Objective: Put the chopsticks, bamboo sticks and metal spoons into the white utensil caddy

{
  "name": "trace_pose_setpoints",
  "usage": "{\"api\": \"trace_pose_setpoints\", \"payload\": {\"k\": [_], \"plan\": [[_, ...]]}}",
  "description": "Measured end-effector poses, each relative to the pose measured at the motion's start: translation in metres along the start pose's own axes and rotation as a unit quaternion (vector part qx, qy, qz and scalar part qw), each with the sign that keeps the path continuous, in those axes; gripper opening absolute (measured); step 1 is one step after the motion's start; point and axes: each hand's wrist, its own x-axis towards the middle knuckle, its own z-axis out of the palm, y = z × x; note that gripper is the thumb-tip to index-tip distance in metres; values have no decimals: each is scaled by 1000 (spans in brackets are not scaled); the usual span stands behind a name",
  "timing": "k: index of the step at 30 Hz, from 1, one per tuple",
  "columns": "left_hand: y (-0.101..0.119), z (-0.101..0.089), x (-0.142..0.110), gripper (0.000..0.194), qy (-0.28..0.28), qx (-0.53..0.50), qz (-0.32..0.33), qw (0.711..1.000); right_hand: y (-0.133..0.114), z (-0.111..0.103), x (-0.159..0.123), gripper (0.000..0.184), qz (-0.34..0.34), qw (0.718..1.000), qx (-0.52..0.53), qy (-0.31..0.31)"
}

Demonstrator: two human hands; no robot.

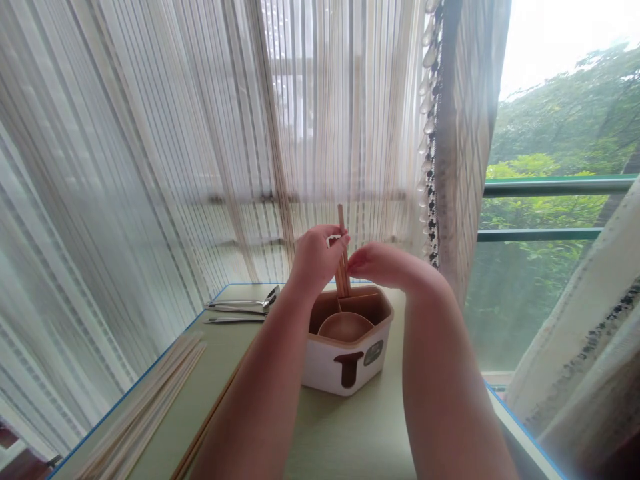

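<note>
A bundle of wooden chopsticks [344, 283] stands nearly upright, lower ends inside the rear part of a white caddy [320, 370] with a brown divided inside. One chopstick rises above the others. My left hand [319, 257] pinches the upper part of the bundle between thumb and fingers. From the right, my right hand [377, 262] has its bent fingers drawn together against the side of the sticks, lower down; its thumb is mostly hidden. A rounded brown compartment [347, 327] forms the caddy's front.
Metal spoons [271, 297] and other slim metal utensils [235, 320] lie at the table's back left. Several long pale sticks [150, 400] lie at the left, with darker sticks [210, 417] by my left forearm. Striped curtains [200, 133] hang behind the light green table [350, 433].
</note>
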Motion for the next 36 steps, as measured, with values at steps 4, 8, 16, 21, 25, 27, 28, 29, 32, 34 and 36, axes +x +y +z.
{"api": "trace_pose_setpoints", "payload": {"k": [4,8,16,21,25,27,28,29,32,34,36], "plan": [[3,0,-2,19,-15,-17,-18,1000,-5,-1,-2,16,-13,1000,-1,19],[2,0,-2,19,-15,-41,-17,999,-8,2,1,13,4,999,-41,-3],[-1,2,-3,25,-8,-89,-32,996,-2,5,2,15,22,999,-44,-22],[2,3,-4,20,-24,-83,-38,996,4,5,3,14,27,999,-27,-11],[-3,-4,-4,42,-33,-79,-82,993,7,3,3,13,23,1000,-1,-7],[-6,-11,-3,44,-54,-88,-113,988,5,2,1,12,9,999,31,-1],[-7,-14,-3,42,-68,-99,-128,985,3,1,0,13,-1,999,44,0],[-8,-17,-3,37,-81,-111,-140,981,2,1,0,13,-11,999,51,-1],[-7,-21,-3,21,-106,-136,-151,973,-2,1,-1,13,-17,999,42,-4],[-6,-20,-3,15,-106,-139,-144,974,-2,2,0,12,-7,999,34,-8],[-5,-17,-3,14,-97,-140,-138,976,-1,2,1,12,2,999,39,-11]]}}
